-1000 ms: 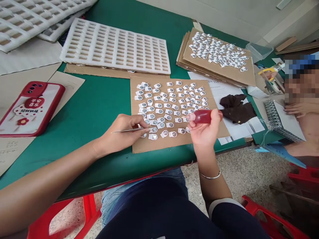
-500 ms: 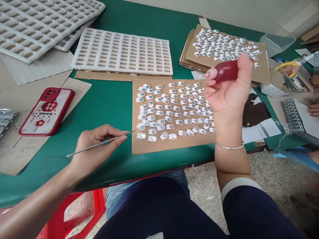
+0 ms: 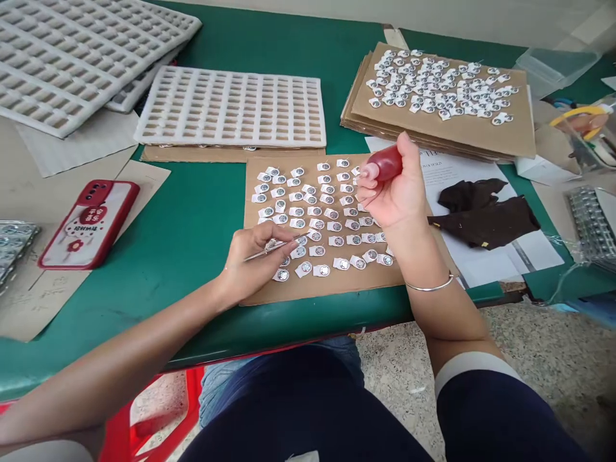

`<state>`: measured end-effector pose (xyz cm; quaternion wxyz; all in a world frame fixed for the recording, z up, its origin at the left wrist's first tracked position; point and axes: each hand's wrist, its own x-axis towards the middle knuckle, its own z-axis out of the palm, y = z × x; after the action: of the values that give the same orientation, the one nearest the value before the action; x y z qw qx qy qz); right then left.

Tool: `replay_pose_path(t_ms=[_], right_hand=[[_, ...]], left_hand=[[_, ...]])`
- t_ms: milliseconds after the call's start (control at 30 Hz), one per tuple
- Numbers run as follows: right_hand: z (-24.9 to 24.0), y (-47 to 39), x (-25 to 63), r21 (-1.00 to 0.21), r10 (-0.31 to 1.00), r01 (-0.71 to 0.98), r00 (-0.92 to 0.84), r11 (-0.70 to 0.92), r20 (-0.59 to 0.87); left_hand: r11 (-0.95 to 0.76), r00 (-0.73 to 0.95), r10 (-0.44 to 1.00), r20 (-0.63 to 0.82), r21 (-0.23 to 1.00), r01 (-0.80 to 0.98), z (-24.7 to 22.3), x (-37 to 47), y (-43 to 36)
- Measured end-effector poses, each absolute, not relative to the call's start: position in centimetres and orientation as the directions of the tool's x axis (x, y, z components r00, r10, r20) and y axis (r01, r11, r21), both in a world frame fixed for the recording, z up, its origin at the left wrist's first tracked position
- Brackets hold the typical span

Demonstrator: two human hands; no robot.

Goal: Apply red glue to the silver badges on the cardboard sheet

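My left hand (image 3: 257,256) pinches a pair of thin metal tweezers (image 3: 269,249) over the lower left of a cardboard sheet (image 3: 262,294). Their tip points right, close to the small white tabs with round silvery pieces (image 3: 316,236) laid out in rows there. Above the sheet's right side, my right hand (image 3: 397,189) is raised and closed round a dark red squeeze bottle (image 3: 386,163). The bottle's pale pink end faces left, partly behind my fingers. My right hand and forearm hide part of the rows.
A white foam tray (image 3: 233,106) lies behind the sheet, and larger ones (image 3: 91,58) are stacked at the left. A red-edged phone (image 3: 89,224) rests on the left. Stacked cardboard (image 3: 443,99) bears more tabs. Dark brown cloth (image 3: 491,221) lies on paper to the right.
My left hand has moved right with the tweezers, from beside the cardboard to over it. My right hand has come left and lower, still holding the red bottle. The view has shifted slightly.
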<state>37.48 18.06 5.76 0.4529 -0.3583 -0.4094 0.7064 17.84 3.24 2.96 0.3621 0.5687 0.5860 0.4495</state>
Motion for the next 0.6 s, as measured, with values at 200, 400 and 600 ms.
replay_pose_path(t_ms=[200,400,600], right_hand=[[6.8,17.8,37.5,-0.822,0.906,-0.447,-0.382,-0.352,-0.181],[6.8,17.5,37.6,-0.818,0.886,-0.462,-0.449,-0.344,-0.12],[6.9,17.5,37.6,-0.758,0.883,-0.52,-0.443,-0.393,-0.153]], left_hand=[[0.117,-0.029,0.993,-0.113,0.976,0.184,3.4,19.2,5.2],[0.13,-0.007,0.991,-0.131,0.977,0.17,3.2,19.5,4.7],[0.133,0.037,0.989,-0.142,0.976,0.17,2.9,19.4,4.4]])
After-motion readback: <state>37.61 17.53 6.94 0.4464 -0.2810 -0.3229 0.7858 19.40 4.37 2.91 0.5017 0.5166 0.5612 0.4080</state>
